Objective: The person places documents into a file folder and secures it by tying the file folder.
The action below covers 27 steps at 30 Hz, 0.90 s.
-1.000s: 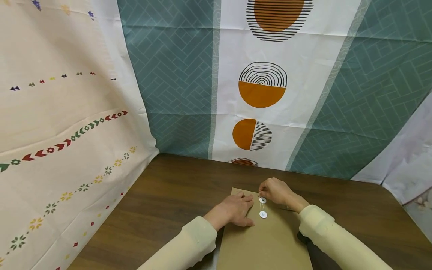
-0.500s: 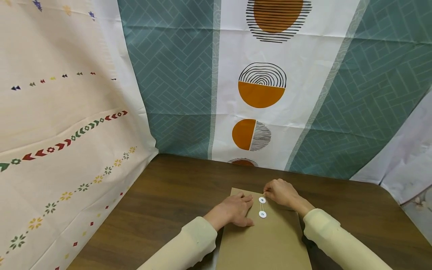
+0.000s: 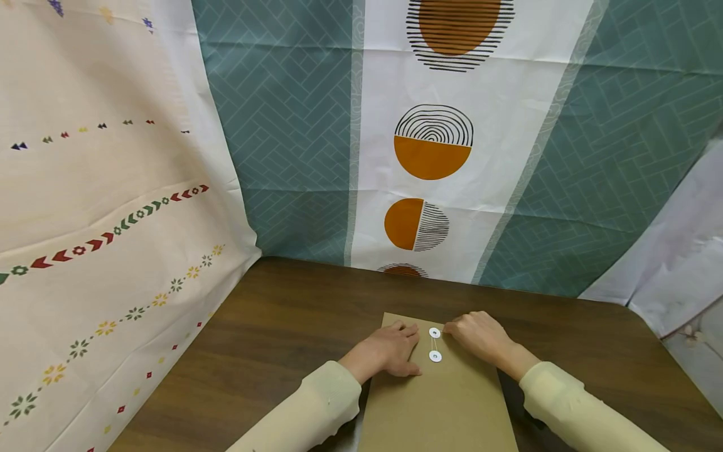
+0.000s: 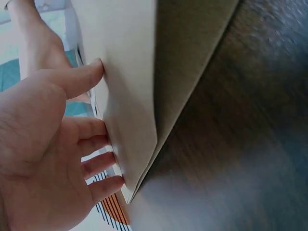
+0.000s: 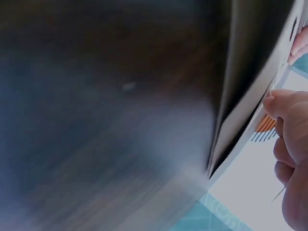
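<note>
Kraft-paper string-tie envelope point(image 3: 437, 395) lies flat on the dark wooden table point(image 3: 282, 326), its flap end pointing away from the person toward the patterned curtain point(image 3: 435, 157) behind the table. Two white paper discs mark the closure: the upper disc point(image 3: 434, 333) on the flap and the lower disc point(image 3: 435, 356) just below it on the body, with a thin string point(image 3: 434, 344) running between them.

The left hand point(image 3: 390, 350) rests flat on the envelope just left of the discs, fingers straight and spread, pressing the paper down; the left wrist view shows those fingers point(image 4: 91, 166) lying along the flap edge, gripping nothing. The right hand point(image 3: 480, 333) sits just right of the upper disc, fingertips drawn together beside it. It looks to be pinching the string's free end, and a fine pale thread shows near the fingers in the right wrist view, but the pictures are too small and blurred to settle whether it really grips anything.

Judging by this, the step in hand is working the string at the closure, winding or unwinding it around the discs; which of the two cannot be told. The next move would call for small, steady circling of the right fingertips around a disc while the left hand keeps the envelope from sliding or lifting.

No brand, label or writing is readable anywhere: the envelope's face is plain, and the curtain carries only orange half-circles, black line arcs and a teal herringbone pattern.
</note>
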Available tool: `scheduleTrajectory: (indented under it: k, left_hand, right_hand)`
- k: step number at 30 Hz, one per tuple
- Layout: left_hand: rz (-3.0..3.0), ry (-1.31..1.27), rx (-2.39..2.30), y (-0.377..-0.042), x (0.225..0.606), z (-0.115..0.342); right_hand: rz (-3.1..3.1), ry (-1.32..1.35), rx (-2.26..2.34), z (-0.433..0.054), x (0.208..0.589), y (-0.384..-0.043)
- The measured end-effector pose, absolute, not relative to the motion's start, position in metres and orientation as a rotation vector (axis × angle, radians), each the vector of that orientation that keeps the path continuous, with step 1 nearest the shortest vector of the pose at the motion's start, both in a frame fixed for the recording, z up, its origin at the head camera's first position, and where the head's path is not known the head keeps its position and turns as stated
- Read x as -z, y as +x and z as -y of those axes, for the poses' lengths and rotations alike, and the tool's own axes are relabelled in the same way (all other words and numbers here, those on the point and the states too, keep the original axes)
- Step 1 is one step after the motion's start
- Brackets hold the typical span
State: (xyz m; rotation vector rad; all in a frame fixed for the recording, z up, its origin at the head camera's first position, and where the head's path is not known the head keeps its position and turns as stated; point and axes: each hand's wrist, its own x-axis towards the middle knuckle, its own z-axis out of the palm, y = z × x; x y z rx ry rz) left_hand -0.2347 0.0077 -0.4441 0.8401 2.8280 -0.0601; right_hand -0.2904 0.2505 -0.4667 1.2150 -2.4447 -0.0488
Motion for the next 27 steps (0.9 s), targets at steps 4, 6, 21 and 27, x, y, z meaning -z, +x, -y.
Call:
scheduleTrajectory:
  k: [4, 6, 21, 27]
  left_hand:
    - [-2.826, 0.847, 0.045, -0.235, 0.444, -0.008]
    - [-2.826, 0.84, 0.031, -0.234, 0.443, -0.008]
    - [-2.813, 0.816, -0.022, -0.233, 0.445, -0.005]
    - [-2.817, 0.815, -0.012, -0.232, 0.446, -0.005]
  right_hand:
    - [2.406, 1.207, 0.154, -0.256, 0.469, -0.283]
    - [2.403, 1.21, 0.146, -0.256, 0.47, -0.28]
    - [2.487, 1.148, 0.009, -0.253, 0.47, -0.238]
    - [2.486, 1.123, 0.023, -0.248, 0.469, -0.229]
